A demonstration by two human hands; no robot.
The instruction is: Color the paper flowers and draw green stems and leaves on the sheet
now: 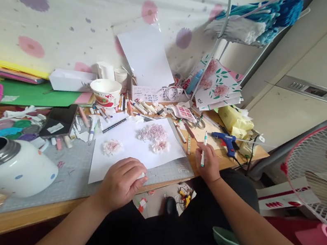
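A white sheet of paper (133,151) lies on a grey cutting mat (74,170), with pink flower drawings on it: a large cluster (153,134) and a small bloom (112,146). My left hand (122,182) rests curled on the sheet's near edge, closed round a small white object that barely shows. My right hand (207,161) hovers at the table's right edge, gripping a white marker (204,148) with a green tip, held upright. The marker is just right of the sheet, not touching it.
Many markers (134,107) and pen caps are scattered behind the sheet. A red-patterned bowl (105,92), a dark phone (59,119), a blue glue gun (226,141), a white jar (5,167) near left, coloured paper (36,95) and a fan (322,166) at right surround the work area.
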